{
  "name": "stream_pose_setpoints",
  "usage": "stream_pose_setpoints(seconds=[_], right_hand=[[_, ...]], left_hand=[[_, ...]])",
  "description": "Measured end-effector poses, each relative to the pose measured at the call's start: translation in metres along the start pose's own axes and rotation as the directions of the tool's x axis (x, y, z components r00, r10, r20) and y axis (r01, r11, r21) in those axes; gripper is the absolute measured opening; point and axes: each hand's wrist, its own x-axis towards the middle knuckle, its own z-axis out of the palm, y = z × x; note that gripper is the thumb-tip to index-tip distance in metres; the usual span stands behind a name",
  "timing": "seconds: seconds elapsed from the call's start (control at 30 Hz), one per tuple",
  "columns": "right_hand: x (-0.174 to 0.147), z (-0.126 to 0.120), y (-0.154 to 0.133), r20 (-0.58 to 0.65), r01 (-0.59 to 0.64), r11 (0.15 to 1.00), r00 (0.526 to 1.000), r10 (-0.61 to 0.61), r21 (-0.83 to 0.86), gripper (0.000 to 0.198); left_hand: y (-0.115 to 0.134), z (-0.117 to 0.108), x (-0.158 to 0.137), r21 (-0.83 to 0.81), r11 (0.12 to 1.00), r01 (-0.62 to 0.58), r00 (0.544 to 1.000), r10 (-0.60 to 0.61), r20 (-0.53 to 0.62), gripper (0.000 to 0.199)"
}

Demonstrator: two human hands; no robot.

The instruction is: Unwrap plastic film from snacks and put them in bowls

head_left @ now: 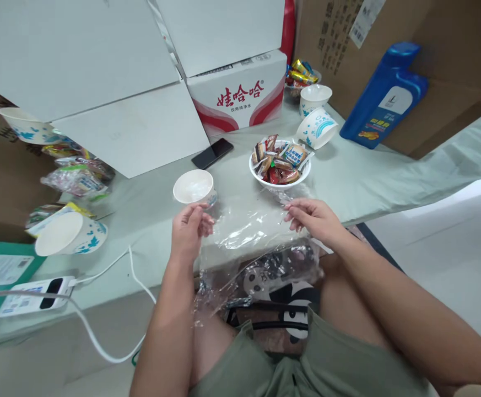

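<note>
A thin sheet of clear plastic film (240, 234) stretches between my two hands at the table's front edge and hangs down over my lap. My left hand (191, 223) pinches its left side, just in front of a white paper bowl (194, 186). On the right, the fingertips of my right hand (306, 216) are closed on the other side of the film. Beyond that hand stands a white bowl (280, 182) heaped with wrapped snacks (281, 160). Some film reaches up close to this bowl's front rim; whether it touches cannot be made out.
A black phone (212, 153) lies by the white carton (240, 96). Two paper bowls (317, 128) and a blue bottle (383, 96) stand at the back right. At left are a tipped paper bowl (70, 234), snack packets (75, 179) and a power strip (37, 296) with a white cable.
</note>
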Motion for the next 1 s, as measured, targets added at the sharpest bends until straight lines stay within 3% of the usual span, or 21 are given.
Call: stream_pose_setpoints(seconds=[0.1,0.17,0.2,0.3,0.43,0.53,0.6,0.67,0.73,0.8,1.0], right_hand=[[0.002,-0.003,0.001,-0.165,0.068,0.997,0.984,-0.06,0.042,0.039],[0.001,-0.006,0.001,-0.166,0.054,0.996,0.985,-0.042,0.07,0.044],[0.0,-0.007,0.0,-0.136,0.032,0.997,0.991,-0.022,0.075,0.052],[-0.007,-0.009,-0.001,0.038,-0.07,0.997,0.997,0.07,0.02,0.067],[-0.013,-0.008,-0.003,0.212,-0.193,0.981,0.958,0.194,-0.028,0.038],[-0.014,-0.002,-0.002,0.237,-0.229,0.973,0.946,0.223,0.0,0.042],[-0.011,0.002,-0.001,0.21,-0.196,0.977,0.955,0.209,-0.081,0.034],[-0.008,0.004,-0.001,0.087,-0.114,0.986,0.988,0.125,-0.118,0.027],[-0.006,0.001,-0.001,-0.069,-0.034,0.998,0.997,0.03,-0.053,0.028],[-0.005,-0.004,-0.003,-0.145,0.003,0.999,0.989,0.003,0.043,0.032],[-0.008,-0.012,-0.007,-0.025,-0.096,0.987,0.995,0.1,0.127,0.057]], left_hand=[[0.003,-0.003,-0.004,0.018,0.982,0.19,0.962,-0.19,0.195,0.057],[0.002,-0.003,-0.007,0.159,0.953,0.258,0.916,-0.294,0.274,0.05],[0.001,-0.002,-0.008,0.207,0.946,0.249,0.914,-0.3,0.274,0.045],[-0.003,0.001,-0.009,0.199,0.968,0.155,0.962,-0.193,0.192,0.042],[-0.004,0.005,-0.006,0.156,0.983,0.095,0.988,-0.112,0.107,0.046],[-0.005,0.007,-0.005,0.139,0.988,0.061,0.997,-0.066,0.032,0.047],[-0.007,0.009,-0.005,0.128,0.991,0.039,0.999,-0.039,-0.003,0.047],[-0.009,0.009,-0.004,0.133,0.991,0.026,1.0,-0.023,-0.021,0.046],[-0.011,0.007,-0.003,0.16,0.987,0.011,1.0,-0.007,-0.027,0.043],[-0.011,0.002,-0.002,0.188,0.982,-0.009,1.0,0.014,-0.026,0.04],[-0.009,-0.008,-0.001,0.154,0.988,0.005,0.999,-0.013,0.049,0.042]])
